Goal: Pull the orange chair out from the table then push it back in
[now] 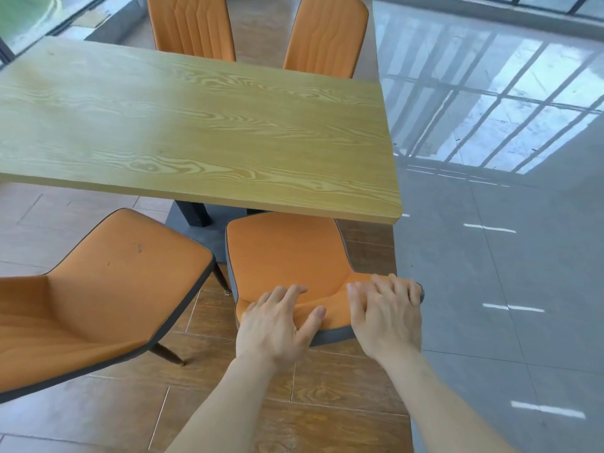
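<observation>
The orange chair [287, 256] is standing at the near right corner of the wooden table [196, 125], with the front of its seat tucked just under the table's near edge and its backrest tilting toward the camera. Both hands are resting on the top of that backrest. The left hand [277, 322] is lying over the left part of the rim, its fingers [287, 294] spread and draped forward onto the orange padding, the thumb splayed out to the right along the edge. The right hand [385, 315] is covering the right part of the rim, fingers together and curling over the top onto the front face; how far they are wrapping around the grey back shell cannot be told from here. Both forearms are reaching in from the bottom of the frame.

A second orange chair [98, 289] is sitting to the left, pulled clear of the table and angled, its dark leg [170, 353] showing on the wood-look floor tiles [327, 387]. Two more orange chairs [192, 27] are standing at the far side of the table, backrests upright. To the right, a glossy grey floor [490, 256] is reflecting window frames.
</observation>
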Motion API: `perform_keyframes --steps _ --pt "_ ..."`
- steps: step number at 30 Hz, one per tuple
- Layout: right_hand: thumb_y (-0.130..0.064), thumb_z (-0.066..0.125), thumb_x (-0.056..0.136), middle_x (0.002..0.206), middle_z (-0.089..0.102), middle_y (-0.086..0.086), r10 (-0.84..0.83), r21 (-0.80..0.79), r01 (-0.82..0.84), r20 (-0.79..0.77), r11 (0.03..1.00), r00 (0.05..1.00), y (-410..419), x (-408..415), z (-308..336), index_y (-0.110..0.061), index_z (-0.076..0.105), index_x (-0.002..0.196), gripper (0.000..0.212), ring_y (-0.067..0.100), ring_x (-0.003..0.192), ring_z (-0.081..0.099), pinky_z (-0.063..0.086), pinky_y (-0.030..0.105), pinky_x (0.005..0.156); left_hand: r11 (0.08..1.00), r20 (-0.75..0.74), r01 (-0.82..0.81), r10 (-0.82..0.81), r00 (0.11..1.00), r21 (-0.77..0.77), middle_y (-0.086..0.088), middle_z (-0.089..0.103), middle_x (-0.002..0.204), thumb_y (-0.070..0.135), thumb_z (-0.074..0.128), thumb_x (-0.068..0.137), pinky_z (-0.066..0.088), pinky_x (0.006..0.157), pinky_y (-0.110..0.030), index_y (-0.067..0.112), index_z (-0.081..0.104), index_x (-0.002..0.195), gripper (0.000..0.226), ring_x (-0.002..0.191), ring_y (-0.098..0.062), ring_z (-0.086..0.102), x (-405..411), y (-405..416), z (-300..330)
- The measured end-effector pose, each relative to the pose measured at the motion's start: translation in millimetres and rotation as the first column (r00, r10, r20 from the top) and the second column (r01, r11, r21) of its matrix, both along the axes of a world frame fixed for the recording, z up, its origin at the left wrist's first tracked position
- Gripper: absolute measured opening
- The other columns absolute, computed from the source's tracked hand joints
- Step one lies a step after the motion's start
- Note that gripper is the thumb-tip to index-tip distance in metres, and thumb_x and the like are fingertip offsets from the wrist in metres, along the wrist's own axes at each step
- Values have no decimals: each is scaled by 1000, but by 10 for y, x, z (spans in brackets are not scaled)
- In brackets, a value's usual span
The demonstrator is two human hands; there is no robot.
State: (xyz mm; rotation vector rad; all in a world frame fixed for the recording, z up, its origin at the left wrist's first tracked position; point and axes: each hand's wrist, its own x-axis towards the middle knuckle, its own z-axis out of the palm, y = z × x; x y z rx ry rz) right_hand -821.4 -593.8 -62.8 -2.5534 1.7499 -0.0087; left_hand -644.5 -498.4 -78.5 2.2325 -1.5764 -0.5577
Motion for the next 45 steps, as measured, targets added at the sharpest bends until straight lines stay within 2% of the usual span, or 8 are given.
perform_keyframes --steps 2,3,9,17,22,26,34,45 --pt "-70 -10 97 159 48 10 -1 92 3 -24 996 1000 -4 -51 79 -28 57 147 94 35 151 33 13 58 125 999 -10 20 -19 1000 30 13 58 132 84 16 90 36 112 -42 44 41 142 71 123 -18 52 12 -8 54" --pt "-73 -10 96 166 38 9 -1 118 1 -3 993 1000 -19 -93 129 -30 47 154 92 33 156 23 7 57 127 1000 0 22 -22 1000 22 13 56 136 85 16 90 29 119 -43 43 40 144 72 127 -18 49 12 -32 105" --pt "-85 -10 87 175 9 3 -56 157 35 126 987 990 -425 -584 650 -38 22 164 95 24 161 1 -2 52 129 992 76 67 -59 995 -105 11 45 151 85 17 91 14 126 -42 39 32 152 78 142 -14 37 -232 -700 700" --pt "-88 -5 82 175 0 2 -128 65 118 184 991 975 -1878 -1903 1534 -40 15 164 97 25 161 -4 -6 53 129 955 149 190 -159 976 -226 12 33 159 84 17 88 7 127 -44 43 26 155 79 149 -16 25 -1488 -2406 1650" --pt "-93 -18 72 174 -12 -3 -169 10 171 214 985 962 -3089 -2868 2040 -45 1 164 105 22 159 -16 -13 54 127 921 208 231 -170 963 -313 12 24 165 87 13 88 -3 127 -44 45 19 156 80 154 -15 13 -2311 -3723 2206" --pt "-94 -15 73 173 -17 -3 -195 -7 200 210 980 958 -3952 -3362 2287 -45 -5 163 103 21 158 -21 -14 54 126 896 247 273 -193 950 -350 8 19 168 87 15 87 -8 126 -44 46 14 157 81 156 -16 7 -2754 -4614 2481" --pt "-94 -14 72 173 -19 -3 -168 -55 180 177 982 970 -5988 -3538 2411 -45 -6 163 104 21 158 -22 -16 54 126 890 262 257 -164 951 -376 7 12 170 92 3 81 -11 126 -46 45 10 159 91 156 -17 2 -2849 -6648 2444" --pt "-91 -6 79 173 -16 -4 -126 -118 146 161 982 979 -9395 -3048 2967 -44 -4 164 97 20 158 -21 -16 52 126 899 274 188 -80 958 -394 7 15 169 89 10 84 -6 126 -49 43 13 158 88 156 -19 4 -2278 -9958 2824"
